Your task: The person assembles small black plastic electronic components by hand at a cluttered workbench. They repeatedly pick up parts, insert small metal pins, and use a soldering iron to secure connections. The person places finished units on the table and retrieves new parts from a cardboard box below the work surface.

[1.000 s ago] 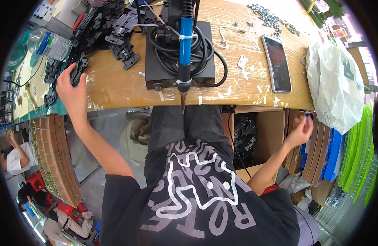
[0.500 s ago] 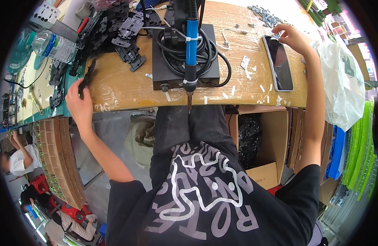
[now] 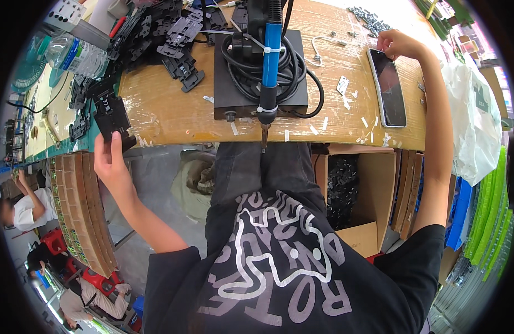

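At the desk middle, near the front edge: a box with a coiled cable on top and a screwdriver hanging over it, tip past the front edge. Toward the right edge: a phone, lying flat, with the right hand at its far end. Behind that, at the far right corner: a scatter of screws. At the far left: a heap of plastic parts, a water bottle left of it. At the front left corner: the left hand holding one part. Under the desk, right of the lap: an open carton with more parts inside. Left of the lap: stacked cardboard on edge.
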A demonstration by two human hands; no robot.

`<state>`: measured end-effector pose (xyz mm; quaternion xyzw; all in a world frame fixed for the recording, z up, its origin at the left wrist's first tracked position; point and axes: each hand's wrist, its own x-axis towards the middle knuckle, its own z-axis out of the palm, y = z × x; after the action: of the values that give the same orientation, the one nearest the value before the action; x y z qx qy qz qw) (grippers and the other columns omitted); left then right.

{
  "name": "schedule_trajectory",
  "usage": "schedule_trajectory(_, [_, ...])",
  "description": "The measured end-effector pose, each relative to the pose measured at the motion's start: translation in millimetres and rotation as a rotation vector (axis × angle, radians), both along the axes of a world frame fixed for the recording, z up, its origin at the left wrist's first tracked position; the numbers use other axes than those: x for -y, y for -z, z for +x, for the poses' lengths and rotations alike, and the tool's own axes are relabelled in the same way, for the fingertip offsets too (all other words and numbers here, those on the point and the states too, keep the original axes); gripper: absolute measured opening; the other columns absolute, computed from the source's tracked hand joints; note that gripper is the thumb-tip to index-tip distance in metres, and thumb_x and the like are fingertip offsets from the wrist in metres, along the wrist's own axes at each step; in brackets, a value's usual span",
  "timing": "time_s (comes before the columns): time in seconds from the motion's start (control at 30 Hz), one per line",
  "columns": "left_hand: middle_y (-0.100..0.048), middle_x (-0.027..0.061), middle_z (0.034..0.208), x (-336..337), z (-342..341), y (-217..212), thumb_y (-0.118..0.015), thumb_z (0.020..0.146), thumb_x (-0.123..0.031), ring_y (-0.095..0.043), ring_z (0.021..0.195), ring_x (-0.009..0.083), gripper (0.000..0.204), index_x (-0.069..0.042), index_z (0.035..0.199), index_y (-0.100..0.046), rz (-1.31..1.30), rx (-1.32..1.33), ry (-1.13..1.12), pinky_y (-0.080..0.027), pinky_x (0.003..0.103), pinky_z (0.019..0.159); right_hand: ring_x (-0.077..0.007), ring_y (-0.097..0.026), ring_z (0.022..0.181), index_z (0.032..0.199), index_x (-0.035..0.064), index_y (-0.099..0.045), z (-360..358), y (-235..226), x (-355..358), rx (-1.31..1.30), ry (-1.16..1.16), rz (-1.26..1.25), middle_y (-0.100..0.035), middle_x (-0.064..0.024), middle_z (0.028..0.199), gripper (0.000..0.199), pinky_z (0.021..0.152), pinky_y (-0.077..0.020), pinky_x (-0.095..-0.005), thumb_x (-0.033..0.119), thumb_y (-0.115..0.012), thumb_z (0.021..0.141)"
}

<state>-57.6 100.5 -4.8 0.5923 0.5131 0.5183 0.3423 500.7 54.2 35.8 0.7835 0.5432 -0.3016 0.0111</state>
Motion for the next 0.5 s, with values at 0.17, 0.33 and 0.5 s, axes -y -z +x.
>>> schedule_trajectory(0.17, [-0.056, 0.0039, 0.092, 3.1, 3.6, 10.0, -0.053, 0.083, -0.008, -0.050, 0.083, 0.0087, 0.022, 0.003, 0.102, -0.053, -0.049, 0.012, 0.019, -0.037, 0.022, 0.077, -0.0145, -0.055, 0.055, 0.073, -0.0019, -0.054, 0.6, 2.4, -13.1, 0.032, -0.011, -0.064, -0.053, -0.0062, 0.064, 0.017, 0.049, -0.0478, -0.0256, -0.004, -0.051, 0.057])
schedule_trajectory(0.33, [-0.056, 0.0043, 0.091, 10.6, 9.9, 11.9, -0.052, 0.083, -0.007, -0.051, 0.082, 0.0090, 0.022, 0.002, 0.102, -0.053, -0.062, 0.029, 0.020, -0.037, 0.022, 0.076, -0.0163, -0.058, 0.056, 0.068, -0.0013, -0.051, -6.0, -1.3, -17.4, 0.135, -0.031, -0.113, -0.055, -0.0070, 0.063, 0.013, 0.049, -0.0488, -0.0263, -0.005, -0.052, 0.056])
schedule_trajectory(0.5, [-0.055, 0.0035, 0.091, 18.0, 12.6, 11.0, -0.053, 0.082, -0.008, -0.048, 0.082, 0.0080, 0.022, 0.003, 0.101, -0.052, -0.088, 0.052, 0.074, -0.036, 0.021, 0.076, -0.0160, -0.056, 0.054, 0.067, -0.0006, -0.050, -3.9, 1.9, -13.0, 0.175, -0.062, -0.033, -0.054, -0.0072, 0.062, 0.013, 0.047, -0.0453, -0.0266, -0.006, -0.052, 0.055])
